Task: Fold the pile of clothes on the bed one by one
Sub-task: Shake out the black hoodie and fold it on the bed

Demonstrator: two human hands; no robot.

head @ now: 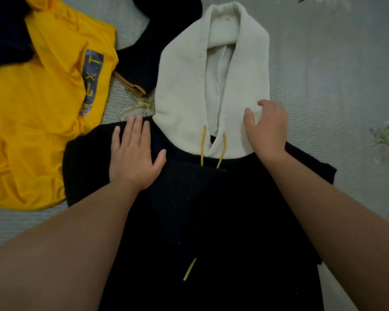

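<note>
My left hand (134, 156) lies flat, fingers straight and spread, pressing the black hoodie (211, 221) at its left shoulder. My right hand (267, 129) is curled over the lower right edge of the cream hood (189, 86), fingers bent round the fabric, gripping it, as far as I can tell. The hoodie lies face up mid-bed, body running toward the near edge, hood pointing to the far edge. Yellow drawstrings (203, 144) hang loose from the neck.

Risks, my guess: if I flip the hood down with the right hand only, the thick cream fabric may bunch and land crooked. The left hand pins one shoulder only, so the right side could drag and wrinkle. Drawstrings may get trapped in the fold.

The yellow shirt (43, 108) sits toward the left edge of the bed (335, 75), touching the hoodie's left sleeve; a sleeve fold could catch it. A dark garment (144, 59) lies just beside the hood, partly under it.
</note>
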